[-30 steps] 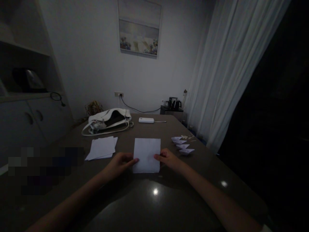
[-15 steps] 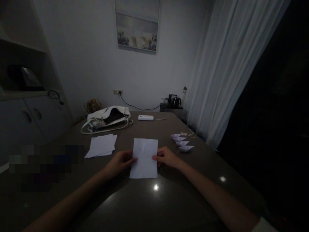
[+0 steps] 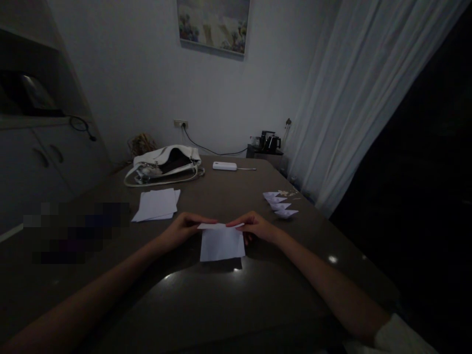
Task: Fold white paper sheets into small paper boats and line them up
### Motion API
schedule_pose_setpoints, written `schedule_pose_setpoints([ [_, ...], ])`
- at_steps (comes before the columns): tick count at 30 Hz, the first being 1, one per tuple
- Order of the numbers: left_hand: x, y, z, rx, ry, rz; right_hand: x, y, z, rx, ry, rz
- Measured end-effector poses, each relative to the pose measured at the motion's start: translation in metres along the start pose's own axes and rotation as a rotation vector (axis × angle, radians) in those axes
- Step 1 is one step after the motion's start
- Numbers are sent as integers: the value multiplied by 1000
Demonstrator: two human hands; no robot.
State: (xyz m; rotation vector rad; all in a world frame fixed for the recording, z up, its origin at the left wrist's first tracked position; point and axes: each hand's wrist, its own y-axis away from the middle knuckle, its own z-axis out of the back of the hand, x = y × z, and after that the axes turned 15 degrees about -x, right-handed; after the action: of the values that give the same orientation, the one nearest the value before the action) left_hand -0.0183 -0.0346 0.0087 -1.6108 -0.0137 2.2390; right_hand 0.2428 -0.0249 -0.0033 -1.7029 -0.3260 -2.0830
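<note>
A white sheet of paper point(image 3: 222, 245) is held between both hands above the dark table, its top part bent over toward me. My left hand point(image 3: 186, 227) pinches the upper left edge, and my right hand point(image 3: 256, 227) pinches the upper right, with the fingertips of both close together along the bend. Left of the hands lies a loose stack of white paper point(image 3: 157, 204). Several folded paper boats point(image 3: 282, 206) stand in a row to the right, beyond my right hand.
Toward the far side of the table point(image 3: 236, 189) lie a white handbag point(image 3: 167, 164) and a white power bank point(image 3: 224, 166) with a short cable. Small light-coloured bits point(image 3: 287, 193) lie behind the boats. A curtain point(image 3: 346, 113) hangs at the right.
The sheet was flat and upright in view; its top part is now bent over. Both hands have moved to its top edge and closer together. The camera view has tilted down slightly.
</note>
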Motion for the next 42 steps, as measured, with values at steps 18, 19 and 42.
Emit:
schedule_pose_setpoints([
  [18,-23,9,-6,351,-88,118,9,7,-15,122,-31,43],
  [19,-22,8,-7,342,-93,118,9,7,-15,118,-25,41],
  [42,-11,4,-8,120,-128,18,22,10,-13,-35,91,81],
])
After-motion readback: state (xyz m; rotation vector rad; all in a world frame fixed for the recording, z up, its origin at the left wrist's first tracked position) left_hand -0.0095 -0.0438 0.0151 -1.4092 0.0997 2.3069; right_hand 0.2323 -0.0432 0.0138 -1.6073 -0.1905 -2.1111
